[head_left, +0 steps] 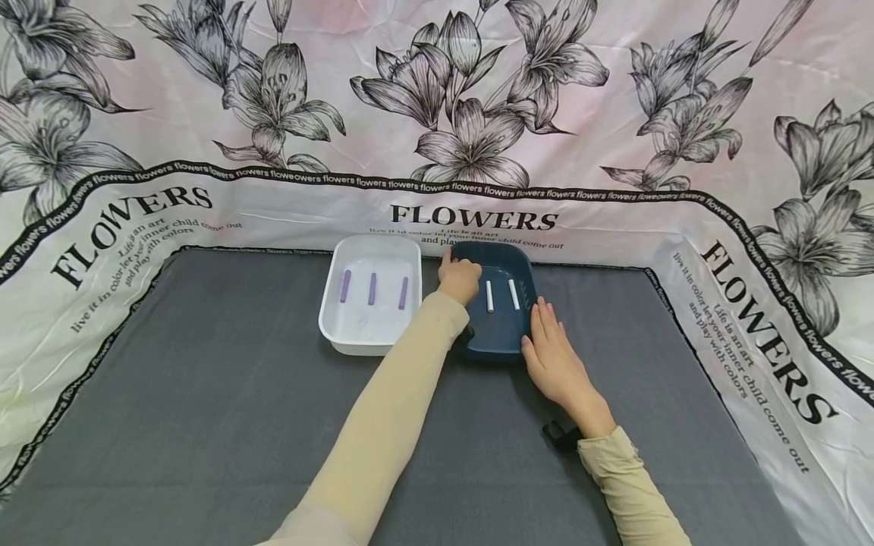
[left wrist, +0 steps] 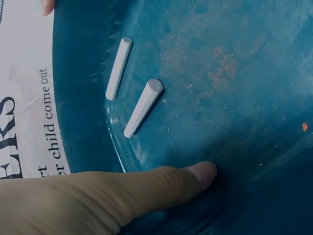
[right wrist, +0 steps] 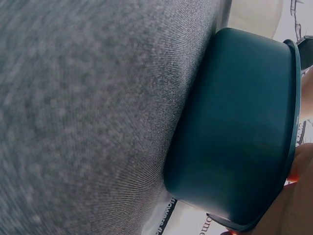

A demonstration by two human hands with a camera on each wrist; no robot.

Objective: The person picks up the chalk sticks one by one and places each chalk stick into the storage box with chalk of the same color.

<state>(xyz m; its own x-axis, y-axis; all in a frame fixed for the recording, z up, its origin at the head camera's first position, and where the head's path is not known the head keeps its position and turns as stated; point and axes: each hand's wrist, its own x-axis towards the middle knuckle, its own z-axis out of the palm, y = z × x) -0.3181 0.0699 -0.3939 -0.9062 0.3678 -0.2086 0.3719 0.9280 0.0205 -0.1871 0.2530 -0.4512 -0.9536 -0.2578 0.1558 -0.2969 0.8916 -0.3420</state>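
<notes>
A dark blue tray [head_left: 495, 347] holds two white chalk-like sticks, a left one [head_left: 489, 296] and a right one [head_left: 514, 294]. My left hand [head_left: 459, 279] grips the tray's left wall near the far corner. In the left wrist view its thumb [left wrist: 171, 183] reaches inside, over the tray floor; most of its fingers are hidden. Along the right wall lies my right hand [head_left: 556, 360], fingers straight and touching the rim, thumb near the front corner. The right wrist view shows the tray's outer front wall [right wrist: 230, 127].
Just left of the blue tray stands a white tray [head_left: 362, 349] with three purple sticks [head_left: 372, 289] spaced apart. A grey cloth [head_left: 205, 394] covers the table. Behind it hangs floral-printed fabric [head_left: 300, 205].
</notes>
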